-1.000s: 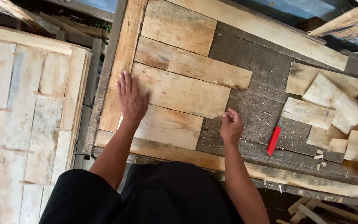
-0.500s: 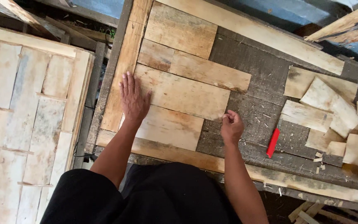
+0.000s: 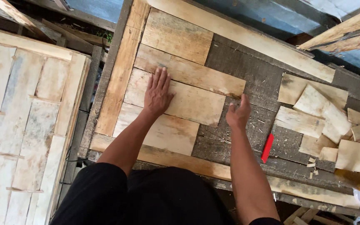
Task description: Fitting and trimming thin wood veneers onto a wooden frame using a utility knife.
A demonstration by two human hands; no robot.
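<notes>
My left hand (image 3: pixel 158 92) lies flat, fingers spread, on a pale wooden board (image 3: pixel 188 102) that is third in a stack of short boards laid side by side inside a wooden frame (image 3: pixel 119 75). My right hand (image 3: pixel 238 113) hovers at the right end of that board, fingers loosely curled, over the dark grey backing panel (image 3: pixel 246 71). It holds nothing that I can see. Another board (image 3: pixel 165 131) lies below it, and two more boards (image 3: pixel 176 37) lie above.
A red flat pencil (image 3: pixel 267 148) lies on the dark panel right of my right hand. Several loose wood offcuts (image 3: pixel 321 112) are piled at the right. A finished panel of pale boards (image 3: pixel 17 125) stands at the left. A long plank (image 3: pixel 246 37) borders the top.
My left hand slid up onto the third board. My right hand moved up from the lower panel area to the board's right end and loosened its fingers.
</notes>
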